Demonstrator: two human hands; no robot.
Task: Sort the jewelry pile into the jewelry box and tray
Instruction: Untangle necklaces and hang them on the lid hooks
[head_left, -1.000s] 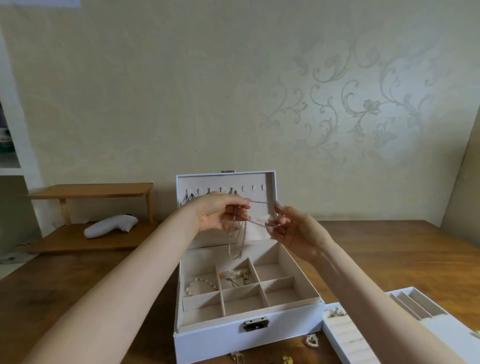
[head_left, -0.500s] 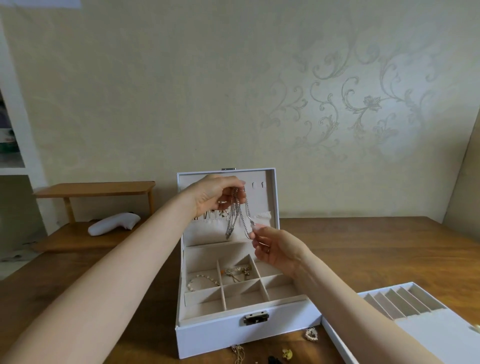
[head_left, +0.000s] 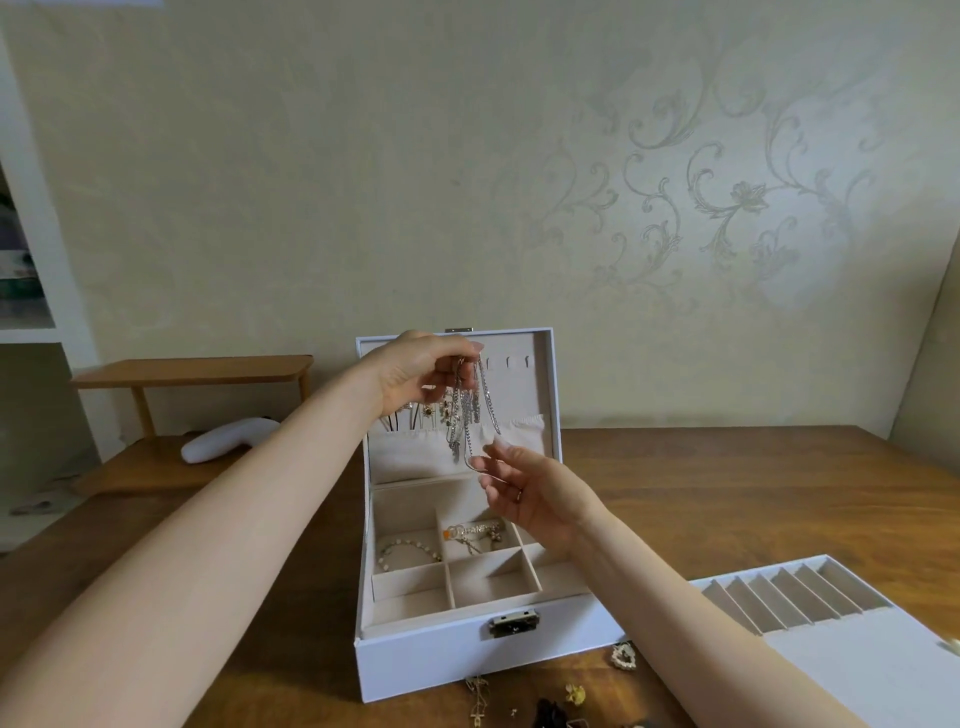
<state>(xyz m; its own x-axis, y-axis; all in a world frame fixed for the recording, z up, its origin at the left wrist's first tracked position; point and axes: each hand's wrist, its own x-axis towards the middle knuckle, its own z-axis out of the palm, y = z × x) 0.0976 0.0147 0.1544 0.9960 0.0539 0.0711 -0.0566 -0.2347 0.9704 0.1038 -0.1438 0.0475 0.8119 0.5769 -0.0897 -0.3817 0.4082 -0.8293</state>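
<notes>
Chain (head_left: 470, 415) hangs before lid (head_left: 524, 400) of open box (head_left: 467, 652), top pinched by left hand (head_left: 421, 371) at hooks (head_left: 508, 361) | right hand (head_left: 535, 496) slack-fingered, fingertips touching chain's low loop | box on bench (head_left: 727, 493) | tray (head_left: 857, 670) just right | loose pieces (head_left: 623, 659) at box front

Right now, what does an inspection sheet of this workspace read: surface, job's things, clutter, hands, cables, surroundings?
Surface: wooden table, loose jewelry lying at its near edge.
Job's things: jewelry box open, lid upright; necklace hanging before the lid; bracelet in a compartment; tray on the box's right.
Clutter: white device on a low shelf.
Hands: left hand pinches the necklace's top; right hand at its lower loop, grip unclear.
Cables: nothing seen.
Surroundings: patterned wall.
</notes>
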